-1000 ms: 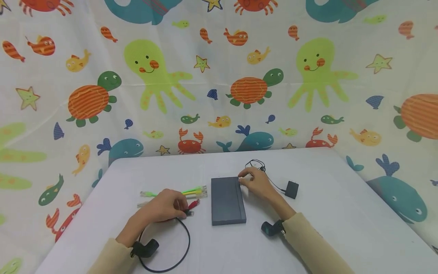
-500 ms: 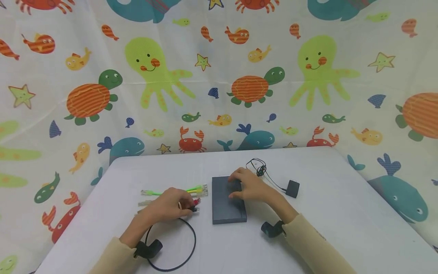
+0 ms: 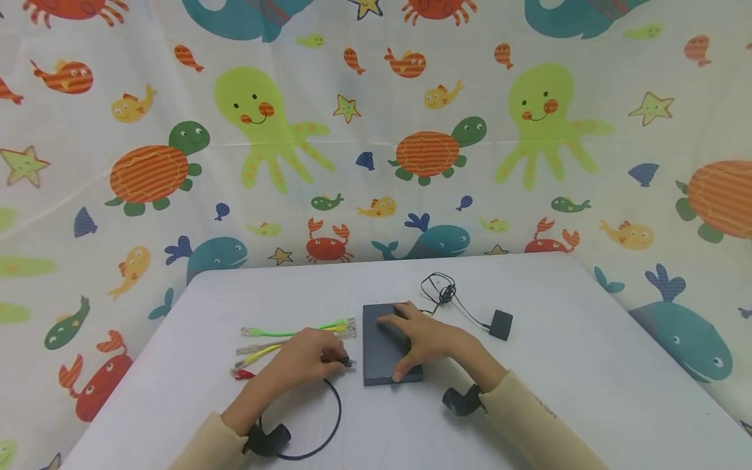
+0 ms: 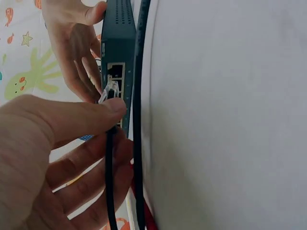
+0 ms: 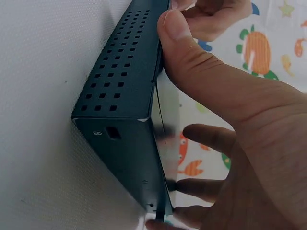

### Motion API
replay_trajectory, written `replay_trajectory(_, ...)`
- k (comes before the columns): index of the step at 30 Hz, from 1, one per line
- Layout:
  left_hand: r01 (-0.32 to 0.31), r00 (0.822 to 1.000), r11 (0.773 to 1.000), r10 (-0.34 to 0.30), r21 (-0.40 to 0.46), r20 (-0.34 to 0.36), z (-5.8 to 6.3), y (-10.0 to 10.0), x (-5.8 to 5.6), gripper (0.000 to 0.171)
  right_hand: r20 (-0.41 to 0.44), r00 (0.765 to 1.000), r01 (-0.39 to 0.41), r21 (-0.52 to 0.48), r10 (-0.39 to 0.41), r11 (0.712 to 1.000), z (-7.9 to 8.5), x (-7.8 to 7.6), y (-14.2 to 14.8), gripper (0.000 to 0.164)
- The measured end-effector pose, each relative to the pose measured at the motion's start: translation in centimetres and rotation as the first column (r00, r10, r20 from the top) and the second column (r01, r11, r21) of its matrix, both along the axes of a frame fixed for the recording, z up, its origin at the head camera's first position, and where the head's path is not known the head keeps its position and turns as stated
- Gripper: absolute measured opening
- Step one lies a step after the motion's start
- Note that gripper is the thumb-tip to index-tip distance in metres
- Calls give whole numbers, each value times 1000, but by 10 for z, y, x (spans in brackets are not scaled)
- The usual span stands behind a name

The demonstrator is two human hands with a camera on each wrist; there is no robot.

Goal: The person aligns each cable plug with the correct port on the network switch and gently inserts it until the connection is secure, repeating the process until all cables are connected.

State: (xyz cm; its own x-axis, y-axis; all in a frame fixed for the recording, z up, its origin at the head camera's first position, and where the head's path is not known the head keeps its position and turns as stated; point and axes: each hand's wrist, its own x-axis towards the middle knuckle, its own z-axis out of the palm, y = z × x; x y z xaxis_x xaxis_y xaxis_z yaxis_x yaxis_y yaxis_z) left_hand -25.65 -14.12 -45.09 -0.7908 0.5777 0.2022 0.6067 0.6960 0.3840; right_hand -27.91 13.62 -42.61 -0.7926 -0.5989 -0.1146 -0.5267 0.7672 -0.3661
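Note:
A flat dark grey network switch (image 3: 377, 356) lies on the white table. My right hand (image 3: 431, 339) grips across it: the thumb is at the near edge and the fingers reach over the top towards the far edge. To its left, my left hand (image 3: 302, 359) pinches the end of a black Ethernet cable (image 3: 340, 411), which loops on the table below. In the left wrist view, the cable's clear plug (image 4: 110, 89) is in front of the row of ports (image 4: 116, 71). Whether it touches a port, I cannot tell.
Green (image 3: 273, 333), yellow (image 3: 254, 357) and red (image 3: 243, 374) network cables lie at the left, partly under the left arm. At the right sits a black power adapter (image 3: 501, 324); its thin cord (image 3: 448, 292) runs behind the switch. A sea-animal curtain (image 3: 352, 143) hangs behind.
My right hand has moved from the switch's far right corner onto and across its top. My left hand has shifted right, bringing the black cable's plug closer to the switch.

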Motion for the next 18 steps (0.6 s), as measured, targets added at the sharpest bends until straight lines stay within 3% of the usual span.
replay_trajectory(9, -8, 1000, 1000, 8, -19, -1, -2, 14, 5, 13, 65, 998, 20, 13, -20, 1000, 1, 2, 1, 97)
replay_trajectory(18, -14, 1000, 999, 13, -32, -5, -1, 21, 5, 12, 77, 996, 40, -72, -34, 997, -5, -2, 4, 99)
